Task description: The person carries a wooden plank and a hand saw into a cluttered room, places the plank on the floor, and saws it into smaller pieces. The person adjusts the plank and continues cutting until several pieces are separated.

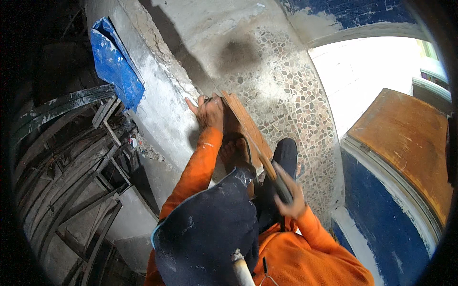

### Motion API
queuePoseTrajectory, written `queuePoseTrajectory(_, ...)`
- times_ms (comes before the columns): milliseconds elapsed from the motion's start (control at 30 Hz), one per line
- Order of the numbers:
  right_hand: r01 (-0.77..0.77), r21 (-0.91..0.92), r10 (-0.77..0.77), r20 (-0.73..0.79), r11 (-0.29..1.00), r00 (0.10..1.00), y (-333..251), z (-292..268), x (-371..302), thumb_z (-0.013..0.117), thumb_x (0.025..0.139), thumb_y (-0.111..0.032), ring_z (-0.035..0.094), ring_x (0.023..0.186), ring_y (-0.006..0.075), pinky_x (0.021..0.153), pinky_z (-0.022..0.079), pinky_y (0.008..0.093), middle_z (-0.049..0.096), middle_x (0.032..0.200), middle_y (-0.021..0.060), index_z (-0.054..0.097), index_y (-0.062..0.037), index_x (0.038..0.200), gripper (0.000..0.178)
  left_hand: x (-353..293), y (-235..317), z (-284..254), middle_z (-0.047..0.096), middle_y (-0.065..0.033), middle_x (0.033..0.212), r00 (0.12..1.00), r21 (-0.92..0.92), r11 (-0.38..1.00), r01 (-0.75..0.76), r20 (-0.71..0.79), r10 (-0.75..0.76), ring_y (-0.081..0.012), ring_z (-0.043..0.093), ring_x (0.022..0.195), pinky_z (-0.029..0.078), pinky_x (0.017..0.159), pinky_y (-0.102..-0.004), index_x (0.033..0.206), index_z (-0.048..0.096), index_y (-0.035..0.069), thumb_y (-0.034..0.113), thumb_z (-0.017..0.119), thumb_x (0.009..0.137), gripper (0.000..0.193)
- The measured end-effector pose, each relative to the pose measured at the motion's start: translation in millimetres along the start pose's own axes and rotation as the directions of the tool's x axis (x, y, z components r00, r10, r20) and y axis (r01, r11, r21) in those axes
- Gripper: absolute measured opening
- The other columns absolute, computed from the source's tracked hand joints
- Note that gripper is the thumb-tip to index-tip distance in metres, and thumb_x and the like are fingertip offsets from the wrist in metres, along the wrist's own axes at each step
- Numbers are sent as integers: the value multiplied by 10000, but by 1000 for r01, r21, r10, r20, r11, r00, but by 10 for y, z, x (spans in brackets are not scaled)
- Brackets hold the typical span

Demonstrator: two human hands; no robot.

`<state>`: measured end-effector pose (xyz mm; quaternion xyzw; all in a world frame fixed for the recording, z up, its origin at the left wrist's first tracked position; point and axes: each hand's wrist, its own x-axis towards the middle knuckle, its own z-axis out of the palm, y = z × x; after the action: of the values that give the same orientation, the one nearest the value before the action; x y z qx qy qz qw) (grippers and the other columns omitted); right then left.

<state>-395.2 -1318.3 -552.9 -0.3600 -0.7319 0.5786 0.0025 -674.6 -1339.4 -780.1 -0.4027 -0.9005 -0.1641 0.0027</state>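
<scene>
Two hands, one board, one long tool, low beside a wall.
From my remote seat, left to right: dark bars, too tangled to count; one blue sheet draped over the pale wall; then the left hand, fingers partly spread at the wall's edge near the board's far end, perhaps to steady it, though I can't tell whether it grips anything. One bare foot shows just beside the brown board, which slants between wall and pebbled floor. The right hand is closed around the dark handle of one saw-like tool, its thin length lined up along the board, likely for control; contact I can't confirm. Farthest right, one brown-topped cabinet.
</scene>
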Motion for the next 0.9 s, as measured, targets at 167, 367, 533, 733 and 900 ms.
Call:
queuePoseTrajectory(167,-183,185,167,99,966,981,-36,153,279,622,709,-25,638,1163,276,994,447,308,603,1283,256,391,35,1451,779,-103,-260,97,684,-152,697,999,92,995,25,45,-29,-326,634,1048,151,1174,-619,760,757,59,124,585,896,228)
queuePoseTrajectory(367,-54,173,60,-32,983,998,65,118,446,614,714,-25,690,1033,239,903,482,279,645,1205,246,400,42,1444,764,-20,-6,62,667,-104,668,1000,24,999,23,-19,-22,-285,640,952,111,1178,-619,704,742,94,137,635,870,202)
queuePoseTrajectory(533,-83,232,94,-35,969,995,166,200,628,627,722,-77,685,961,215,884,490,294,659,1157,244,435,41,1423,736,-15,-58,82,705,-83,748,995,-7,998,59,85,-58,-271,634,947,79,1183,-601,770,758,98,250,576,929,286)
queuePoseTrajectory(733,54,150,-40,-97,987,994,196,273,696,662,730,-90,689,994,329,900,505,349,651,1130,279,485,49,1368,676,-42,-278,153,729,-71,857,996,82,995,59,62,-65,-248,581,1060,57,1186,-590,777,763,87,319,475,960,413)
queuePoseTrajectory(900,168,-63,-177,-178,984,968,115,303,698,690,726,-93,685,937,396,874,527,390,665,1062,279,462,31,1389,712,20,13,180,724,-89,849,973,92,987,132,179,-146,-248,573,1065,84,1188,-593,757,761,81,298,468,932,405)
